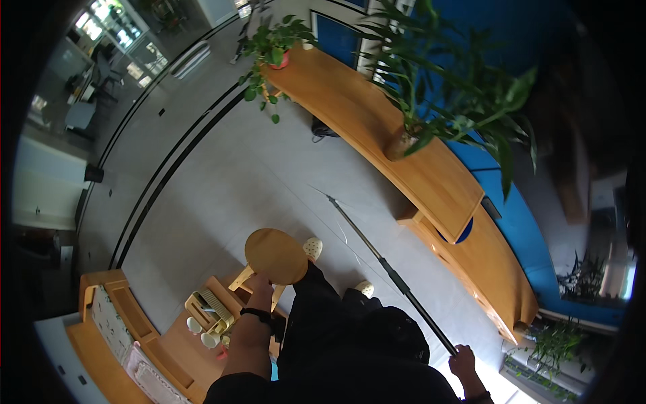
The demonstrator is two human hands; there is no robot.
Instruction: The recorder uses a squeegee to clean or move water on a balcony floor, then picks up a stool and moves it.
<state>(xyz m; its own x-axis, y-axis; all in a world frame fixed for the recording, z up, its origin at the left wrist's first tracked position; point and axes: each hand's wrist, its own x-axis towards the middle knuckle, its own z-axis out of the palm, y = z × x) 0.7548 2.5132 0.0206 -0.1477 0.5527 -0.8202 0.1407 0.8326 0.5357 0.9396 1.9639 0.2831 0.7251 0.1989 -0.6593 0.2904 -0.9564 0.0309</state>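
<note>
My left hand (262,283) grips the near edge of a round-topped wooden stool (275,252), its fingers partly hidden at the rim of the seat. Two of the stool's pale legs show below the seat; whether it stands on the floor I cannot tell. My right hand (462,359), at the lower right, is closed around the dark end of a telescopic pole (396,278). The pole slants away over the grey floor, and its far end narrows to a thin tip. Cream clogs (313,248) are on my feet, between stool and pole.
A long wooden counter (343,96) runs along the right, bearing a tall leafy plant (454,101) and a trailing potted plant (277,40). At lower left, a low wooden table (174,323) holds a beige rack (209,308) and white cups (209,340), beside a cushioned wooden bench (108,323).
</note>
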